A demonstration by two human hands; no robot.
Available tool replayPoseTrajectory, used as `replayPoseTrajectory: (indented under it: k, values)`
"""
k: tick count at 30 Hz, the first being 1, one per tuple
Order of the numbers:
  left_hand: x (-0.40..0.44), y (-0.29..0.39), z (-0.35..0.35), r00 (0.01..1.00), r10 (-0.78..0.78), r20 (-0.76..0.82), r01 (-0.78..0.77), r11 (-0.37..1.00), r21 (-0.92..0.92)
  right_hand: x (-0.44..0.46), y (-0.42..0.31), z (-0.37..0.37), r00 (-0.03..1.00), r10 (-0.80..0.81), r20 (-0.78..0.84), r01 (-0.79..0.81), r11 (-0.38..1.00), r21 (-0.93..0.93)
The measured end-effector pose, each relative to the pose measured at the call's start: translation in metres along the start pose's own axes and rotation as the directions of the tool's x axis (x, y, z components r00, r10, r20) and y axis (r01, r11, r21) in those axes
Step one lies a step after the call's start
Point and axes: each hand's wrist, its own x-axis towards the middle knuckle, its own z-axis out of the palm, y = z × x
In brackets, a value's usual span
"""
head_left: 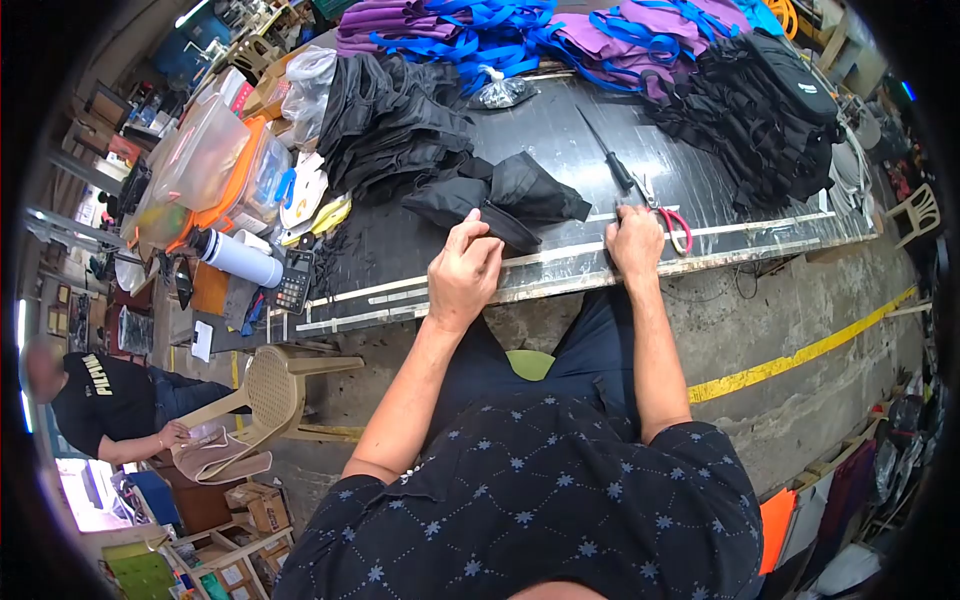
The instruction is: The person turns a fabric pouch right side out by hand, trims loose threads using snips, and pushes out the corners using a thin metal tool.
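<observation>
My left hand (466, 270) is at the table's near edge with its fingers bent and closed at the border of a black fabric piece (460, 200), which looks like part of a bag. A second black flap (538, 190) of the piece lies spread to the right. My right hand (636, 242) rests on the table with fingers curled; what they hold, if anything, is hidden. Just beside it lie red-handled scissors (679, 232), blades pointing away from me. A long, thin pointed tool with a black handle (620, 172) lies beyond its fingertips.
Piled black bags (400, 120) and purple pieces with blue straps (450, 35) cover the table's far side; more black bags (770, 110) lie right. At left are a bottle (238, 258), calculator (294, 282) and plastic bins (205, 150). A person (110, 400) is by a plastic chair (272, 388).
</observation>
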Motion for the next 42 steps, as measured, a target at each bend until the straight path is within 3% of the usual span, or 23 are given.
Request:
replayPoseTrajectory:
  k: [2, 5, 7, 10, 13, 15, 17, 19, 20, 23, 25, 28, 31, 38, 42]
  values:
    - [0.003, 0.001, 0.000, 1.000, 0.003, 0.002, -0.003, 1.000, 0.017, -0.007, 0.005, 0.007, 0.993, -0.031, -0.112, 0.045, 0.992, 0.121]
    - [0.004, 0.004, 0.002, 0.998, -0.064, 0.013, 0.065, 0.997, -0.045, -0.013, 0.002, 0.001, 0.971, 0.048, -0.234, 0.026, 0.952, 0.305]
    - [0.008, 0.009, 0.001, 0.997, -0.077, 0.003, 0.077, 0.996, -0.044, -0.017, -0.003, -0.007, 0.971, 0.165, -0.171, -0.065, 0.878, 0.474]
    - [0.010, 0.012, 0.001, 0.998, -0.056, 0.028, 0.056, 0.998, -0.021, -0.025, -0.012, -0.009, 0.959, 0.276, -0.071, -0.130, 0.646, 0.752]
    - [0.006, 0.006, 0.004, 0.999, -0.013, 0.048, 0.012, 1.000, 0.009, -0.035, -0.033, -0.004, 0.956, 0.241, 0.169, -0.226, 0.233, 0.946]
    - [0.007, 0.003, 0.007, 0.999, 0.006, 0.049, -0.007, 1.000, 0.018, -0.045, -0.045, -0.001, 0.904, 0.139, 0.404, -0.399, -0.059, 0.915]
    - [0.010, 0.002, 0.008, 0.999, 0.011, 0.047, -0.012, 1.000, 0.018, -0.047, -0.069, -0.016, 0.872, -0.005, 0.489, -0.476, -0.237, 0.847]
    - [0.014, 0.002, 0.009, 0.999, -0.020, 0.035, 0.019, 1.000, 0.011, -0.044, -0.106, -0.029, 0.929, -0.035, 0.369, -0.370, -0.039, 0.928]
    - [0.015, 0.003, 0.007, 0.999, -0.038, 0.029, 0.038, 0.999, 0.013, -0.039, -0.110, -0.029, 0.958, -0.108, 0.265, -0.248, 0.148, 0.957]
    - [0.025, 0.005, -0.010, 0.999, -0.026, -0.032, 0.030, 0.988, 0.149, -0.010, -0.128, -0.023, 0.930, -0.160, 0.330, -0.301, 0.183, 0.936]
    - [0.030, 0.004, -0.024, 0.996, -0.046, -0.070, 0.060, 0.977, 0.203, 0.010, -0.150, -0.041, 0.968, -0.171, 0.185, -0.173, 0.086, 0.981]
    - [0.038, 0.006, -0.045, 0.987, -0.088, -0.135, 0.112, 0.977, 0.180, 0.031, -0.162, -0.071, 0.954, -0.293, 0.066, 0.015, 0.266, 0.964]
    - [0.041, 0.006, -0.056, 0.973, -0.120, -0.199, 0.133, 0.990, 0.056, 0.043, -0.168, -0.079, 0.915, -0.403, -0.010, 0.133, 0.277, 0.952]
    - [0.031, 0.009, -0.058, 0.930, -0.304, -0.205, 0.256, 0.939, -0.231, 0.051, -0.163, -0.091, 0.885, -0.460, 0.068, 0.113, 0.355, 0.928]
    - [0.039, 0.015, -0.067, 0.977, -0.142, -0.158, 0.139, 0.990, -0.024, 0.049, -0.162, -0.096, 0.893, -0.443, 0.085, 0.117, 0.409, 0.905]
